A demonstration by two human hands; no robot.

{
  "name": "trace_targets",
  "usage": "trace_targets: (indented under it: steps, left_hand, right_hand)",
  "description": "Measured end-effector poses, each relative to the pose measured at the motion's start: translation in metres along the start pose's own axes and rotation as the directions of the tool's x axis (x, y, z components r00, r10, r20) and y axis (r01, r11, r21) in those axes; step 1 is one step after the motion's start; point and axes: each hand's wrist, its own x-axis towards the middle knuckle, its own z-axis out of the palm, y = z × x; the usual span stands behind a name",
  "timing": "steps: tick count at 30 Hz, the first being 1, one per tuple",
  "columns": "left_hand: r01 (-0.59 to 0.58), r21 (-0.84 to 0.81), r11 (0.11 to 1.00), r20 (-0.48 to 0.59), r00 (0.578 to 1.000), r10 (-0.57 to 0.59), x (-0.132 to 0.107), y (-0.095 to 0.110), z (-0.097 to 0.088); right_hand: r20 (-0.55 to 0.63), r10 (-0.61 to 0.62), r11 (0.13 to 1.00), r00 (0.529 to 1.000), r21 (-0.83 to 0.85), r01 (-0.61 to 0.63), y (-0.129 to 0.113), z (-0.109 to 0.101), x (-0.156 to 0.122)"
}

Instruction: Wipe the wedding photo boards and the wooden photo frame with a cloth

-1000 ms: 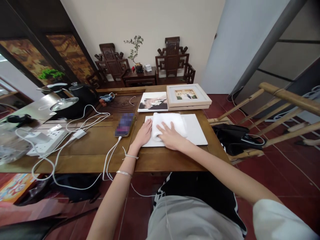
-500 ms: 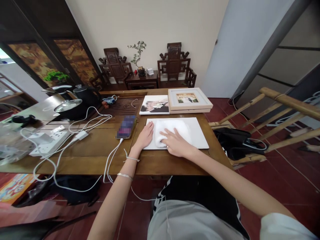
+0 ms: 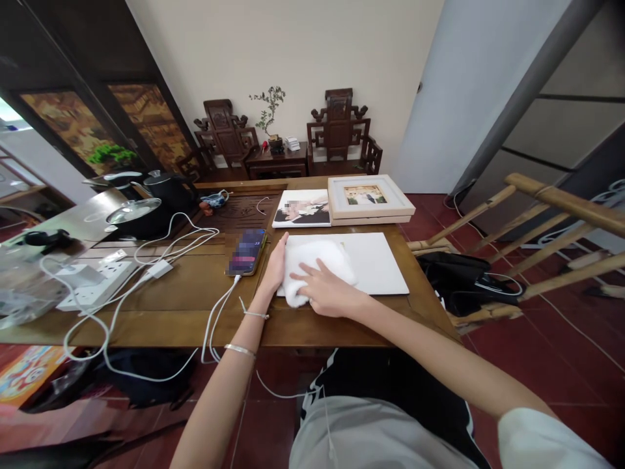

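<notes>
A fluffy white cloth (image 3: pixel 325 254) lies over the left part of a flat white panel (image 3: pixel 381 264) on the wooden table. My right hand (image 3: pixel 322 283) is on the cloth, its fingers spread over the top and its thumb side gripping the near edge. Part of the cloth overhangs the panel's near left corner. At the panel's left edge, my left hand (image 3: pixel 277 264) rests on its side with fingers stretched out and nothing held. Cloth and hand partly hide that edge.
Behind the panel lie a photo print (image 3: pixel 303 208) and a framed photo (image 3: pixel 368 197). To the left are a phone (image 3: pixel 247 251) on a charging cable, a power strip (image 3: pixel 97 286) with tangled white cords, and a lidded pan (image 3: pixel 134 215). A bamboo chair (image 3: pixel 547 241) stands right.
My right hand has drawn the cloth left and nearer, to the panel's left edge. My left hand has shifted slightly left, from lying on the panel to its edge.
</notes>
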Motion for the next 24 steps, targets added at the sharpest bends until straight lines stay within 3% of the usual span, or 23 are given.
trace_targets:
  steps: [3,9,14,19,24]
  left_hand:
    - [-0.035,0.092,0.995,0.032,0.999,0.032,-0.005,0.004,0.003]
    - [-0.144,0.277,0.950,0.194,0.977,0.091,-0.009,0.003,0.008]
    - [-0.216,0.339,0.916,0.268,0.955,0.126,-0.006,-0.004,0.007]
    - [-0.256,0.350,0.901,0.287,0.945,0.157,-0.004,-0.007,0.005]
    - [-0.300,0.363,0.882,0.298,0.934,0.195,-0.005,-0.003,0.003]
  right_hand:
    - [0.039,-0.038,0.996,0.999,0.078,0.035,-0.004,-0.011,-0.026]
    - [0.001,0.233,0.971,0.973,0.062,-0.232,0.033,-0.019,-0.039]
    - [-0.069,0.416,0.909,0.907,0.077,-0.410,0.071,-0.016,-0.007]
    - [-0.098,0.434,0.895,0.895,0.161,-0.416,0.088,-0.015,0.046]
    - [-0.100,0.415,0.897,0.905,0.215,-0.387,0.084,-0.016,0.093]
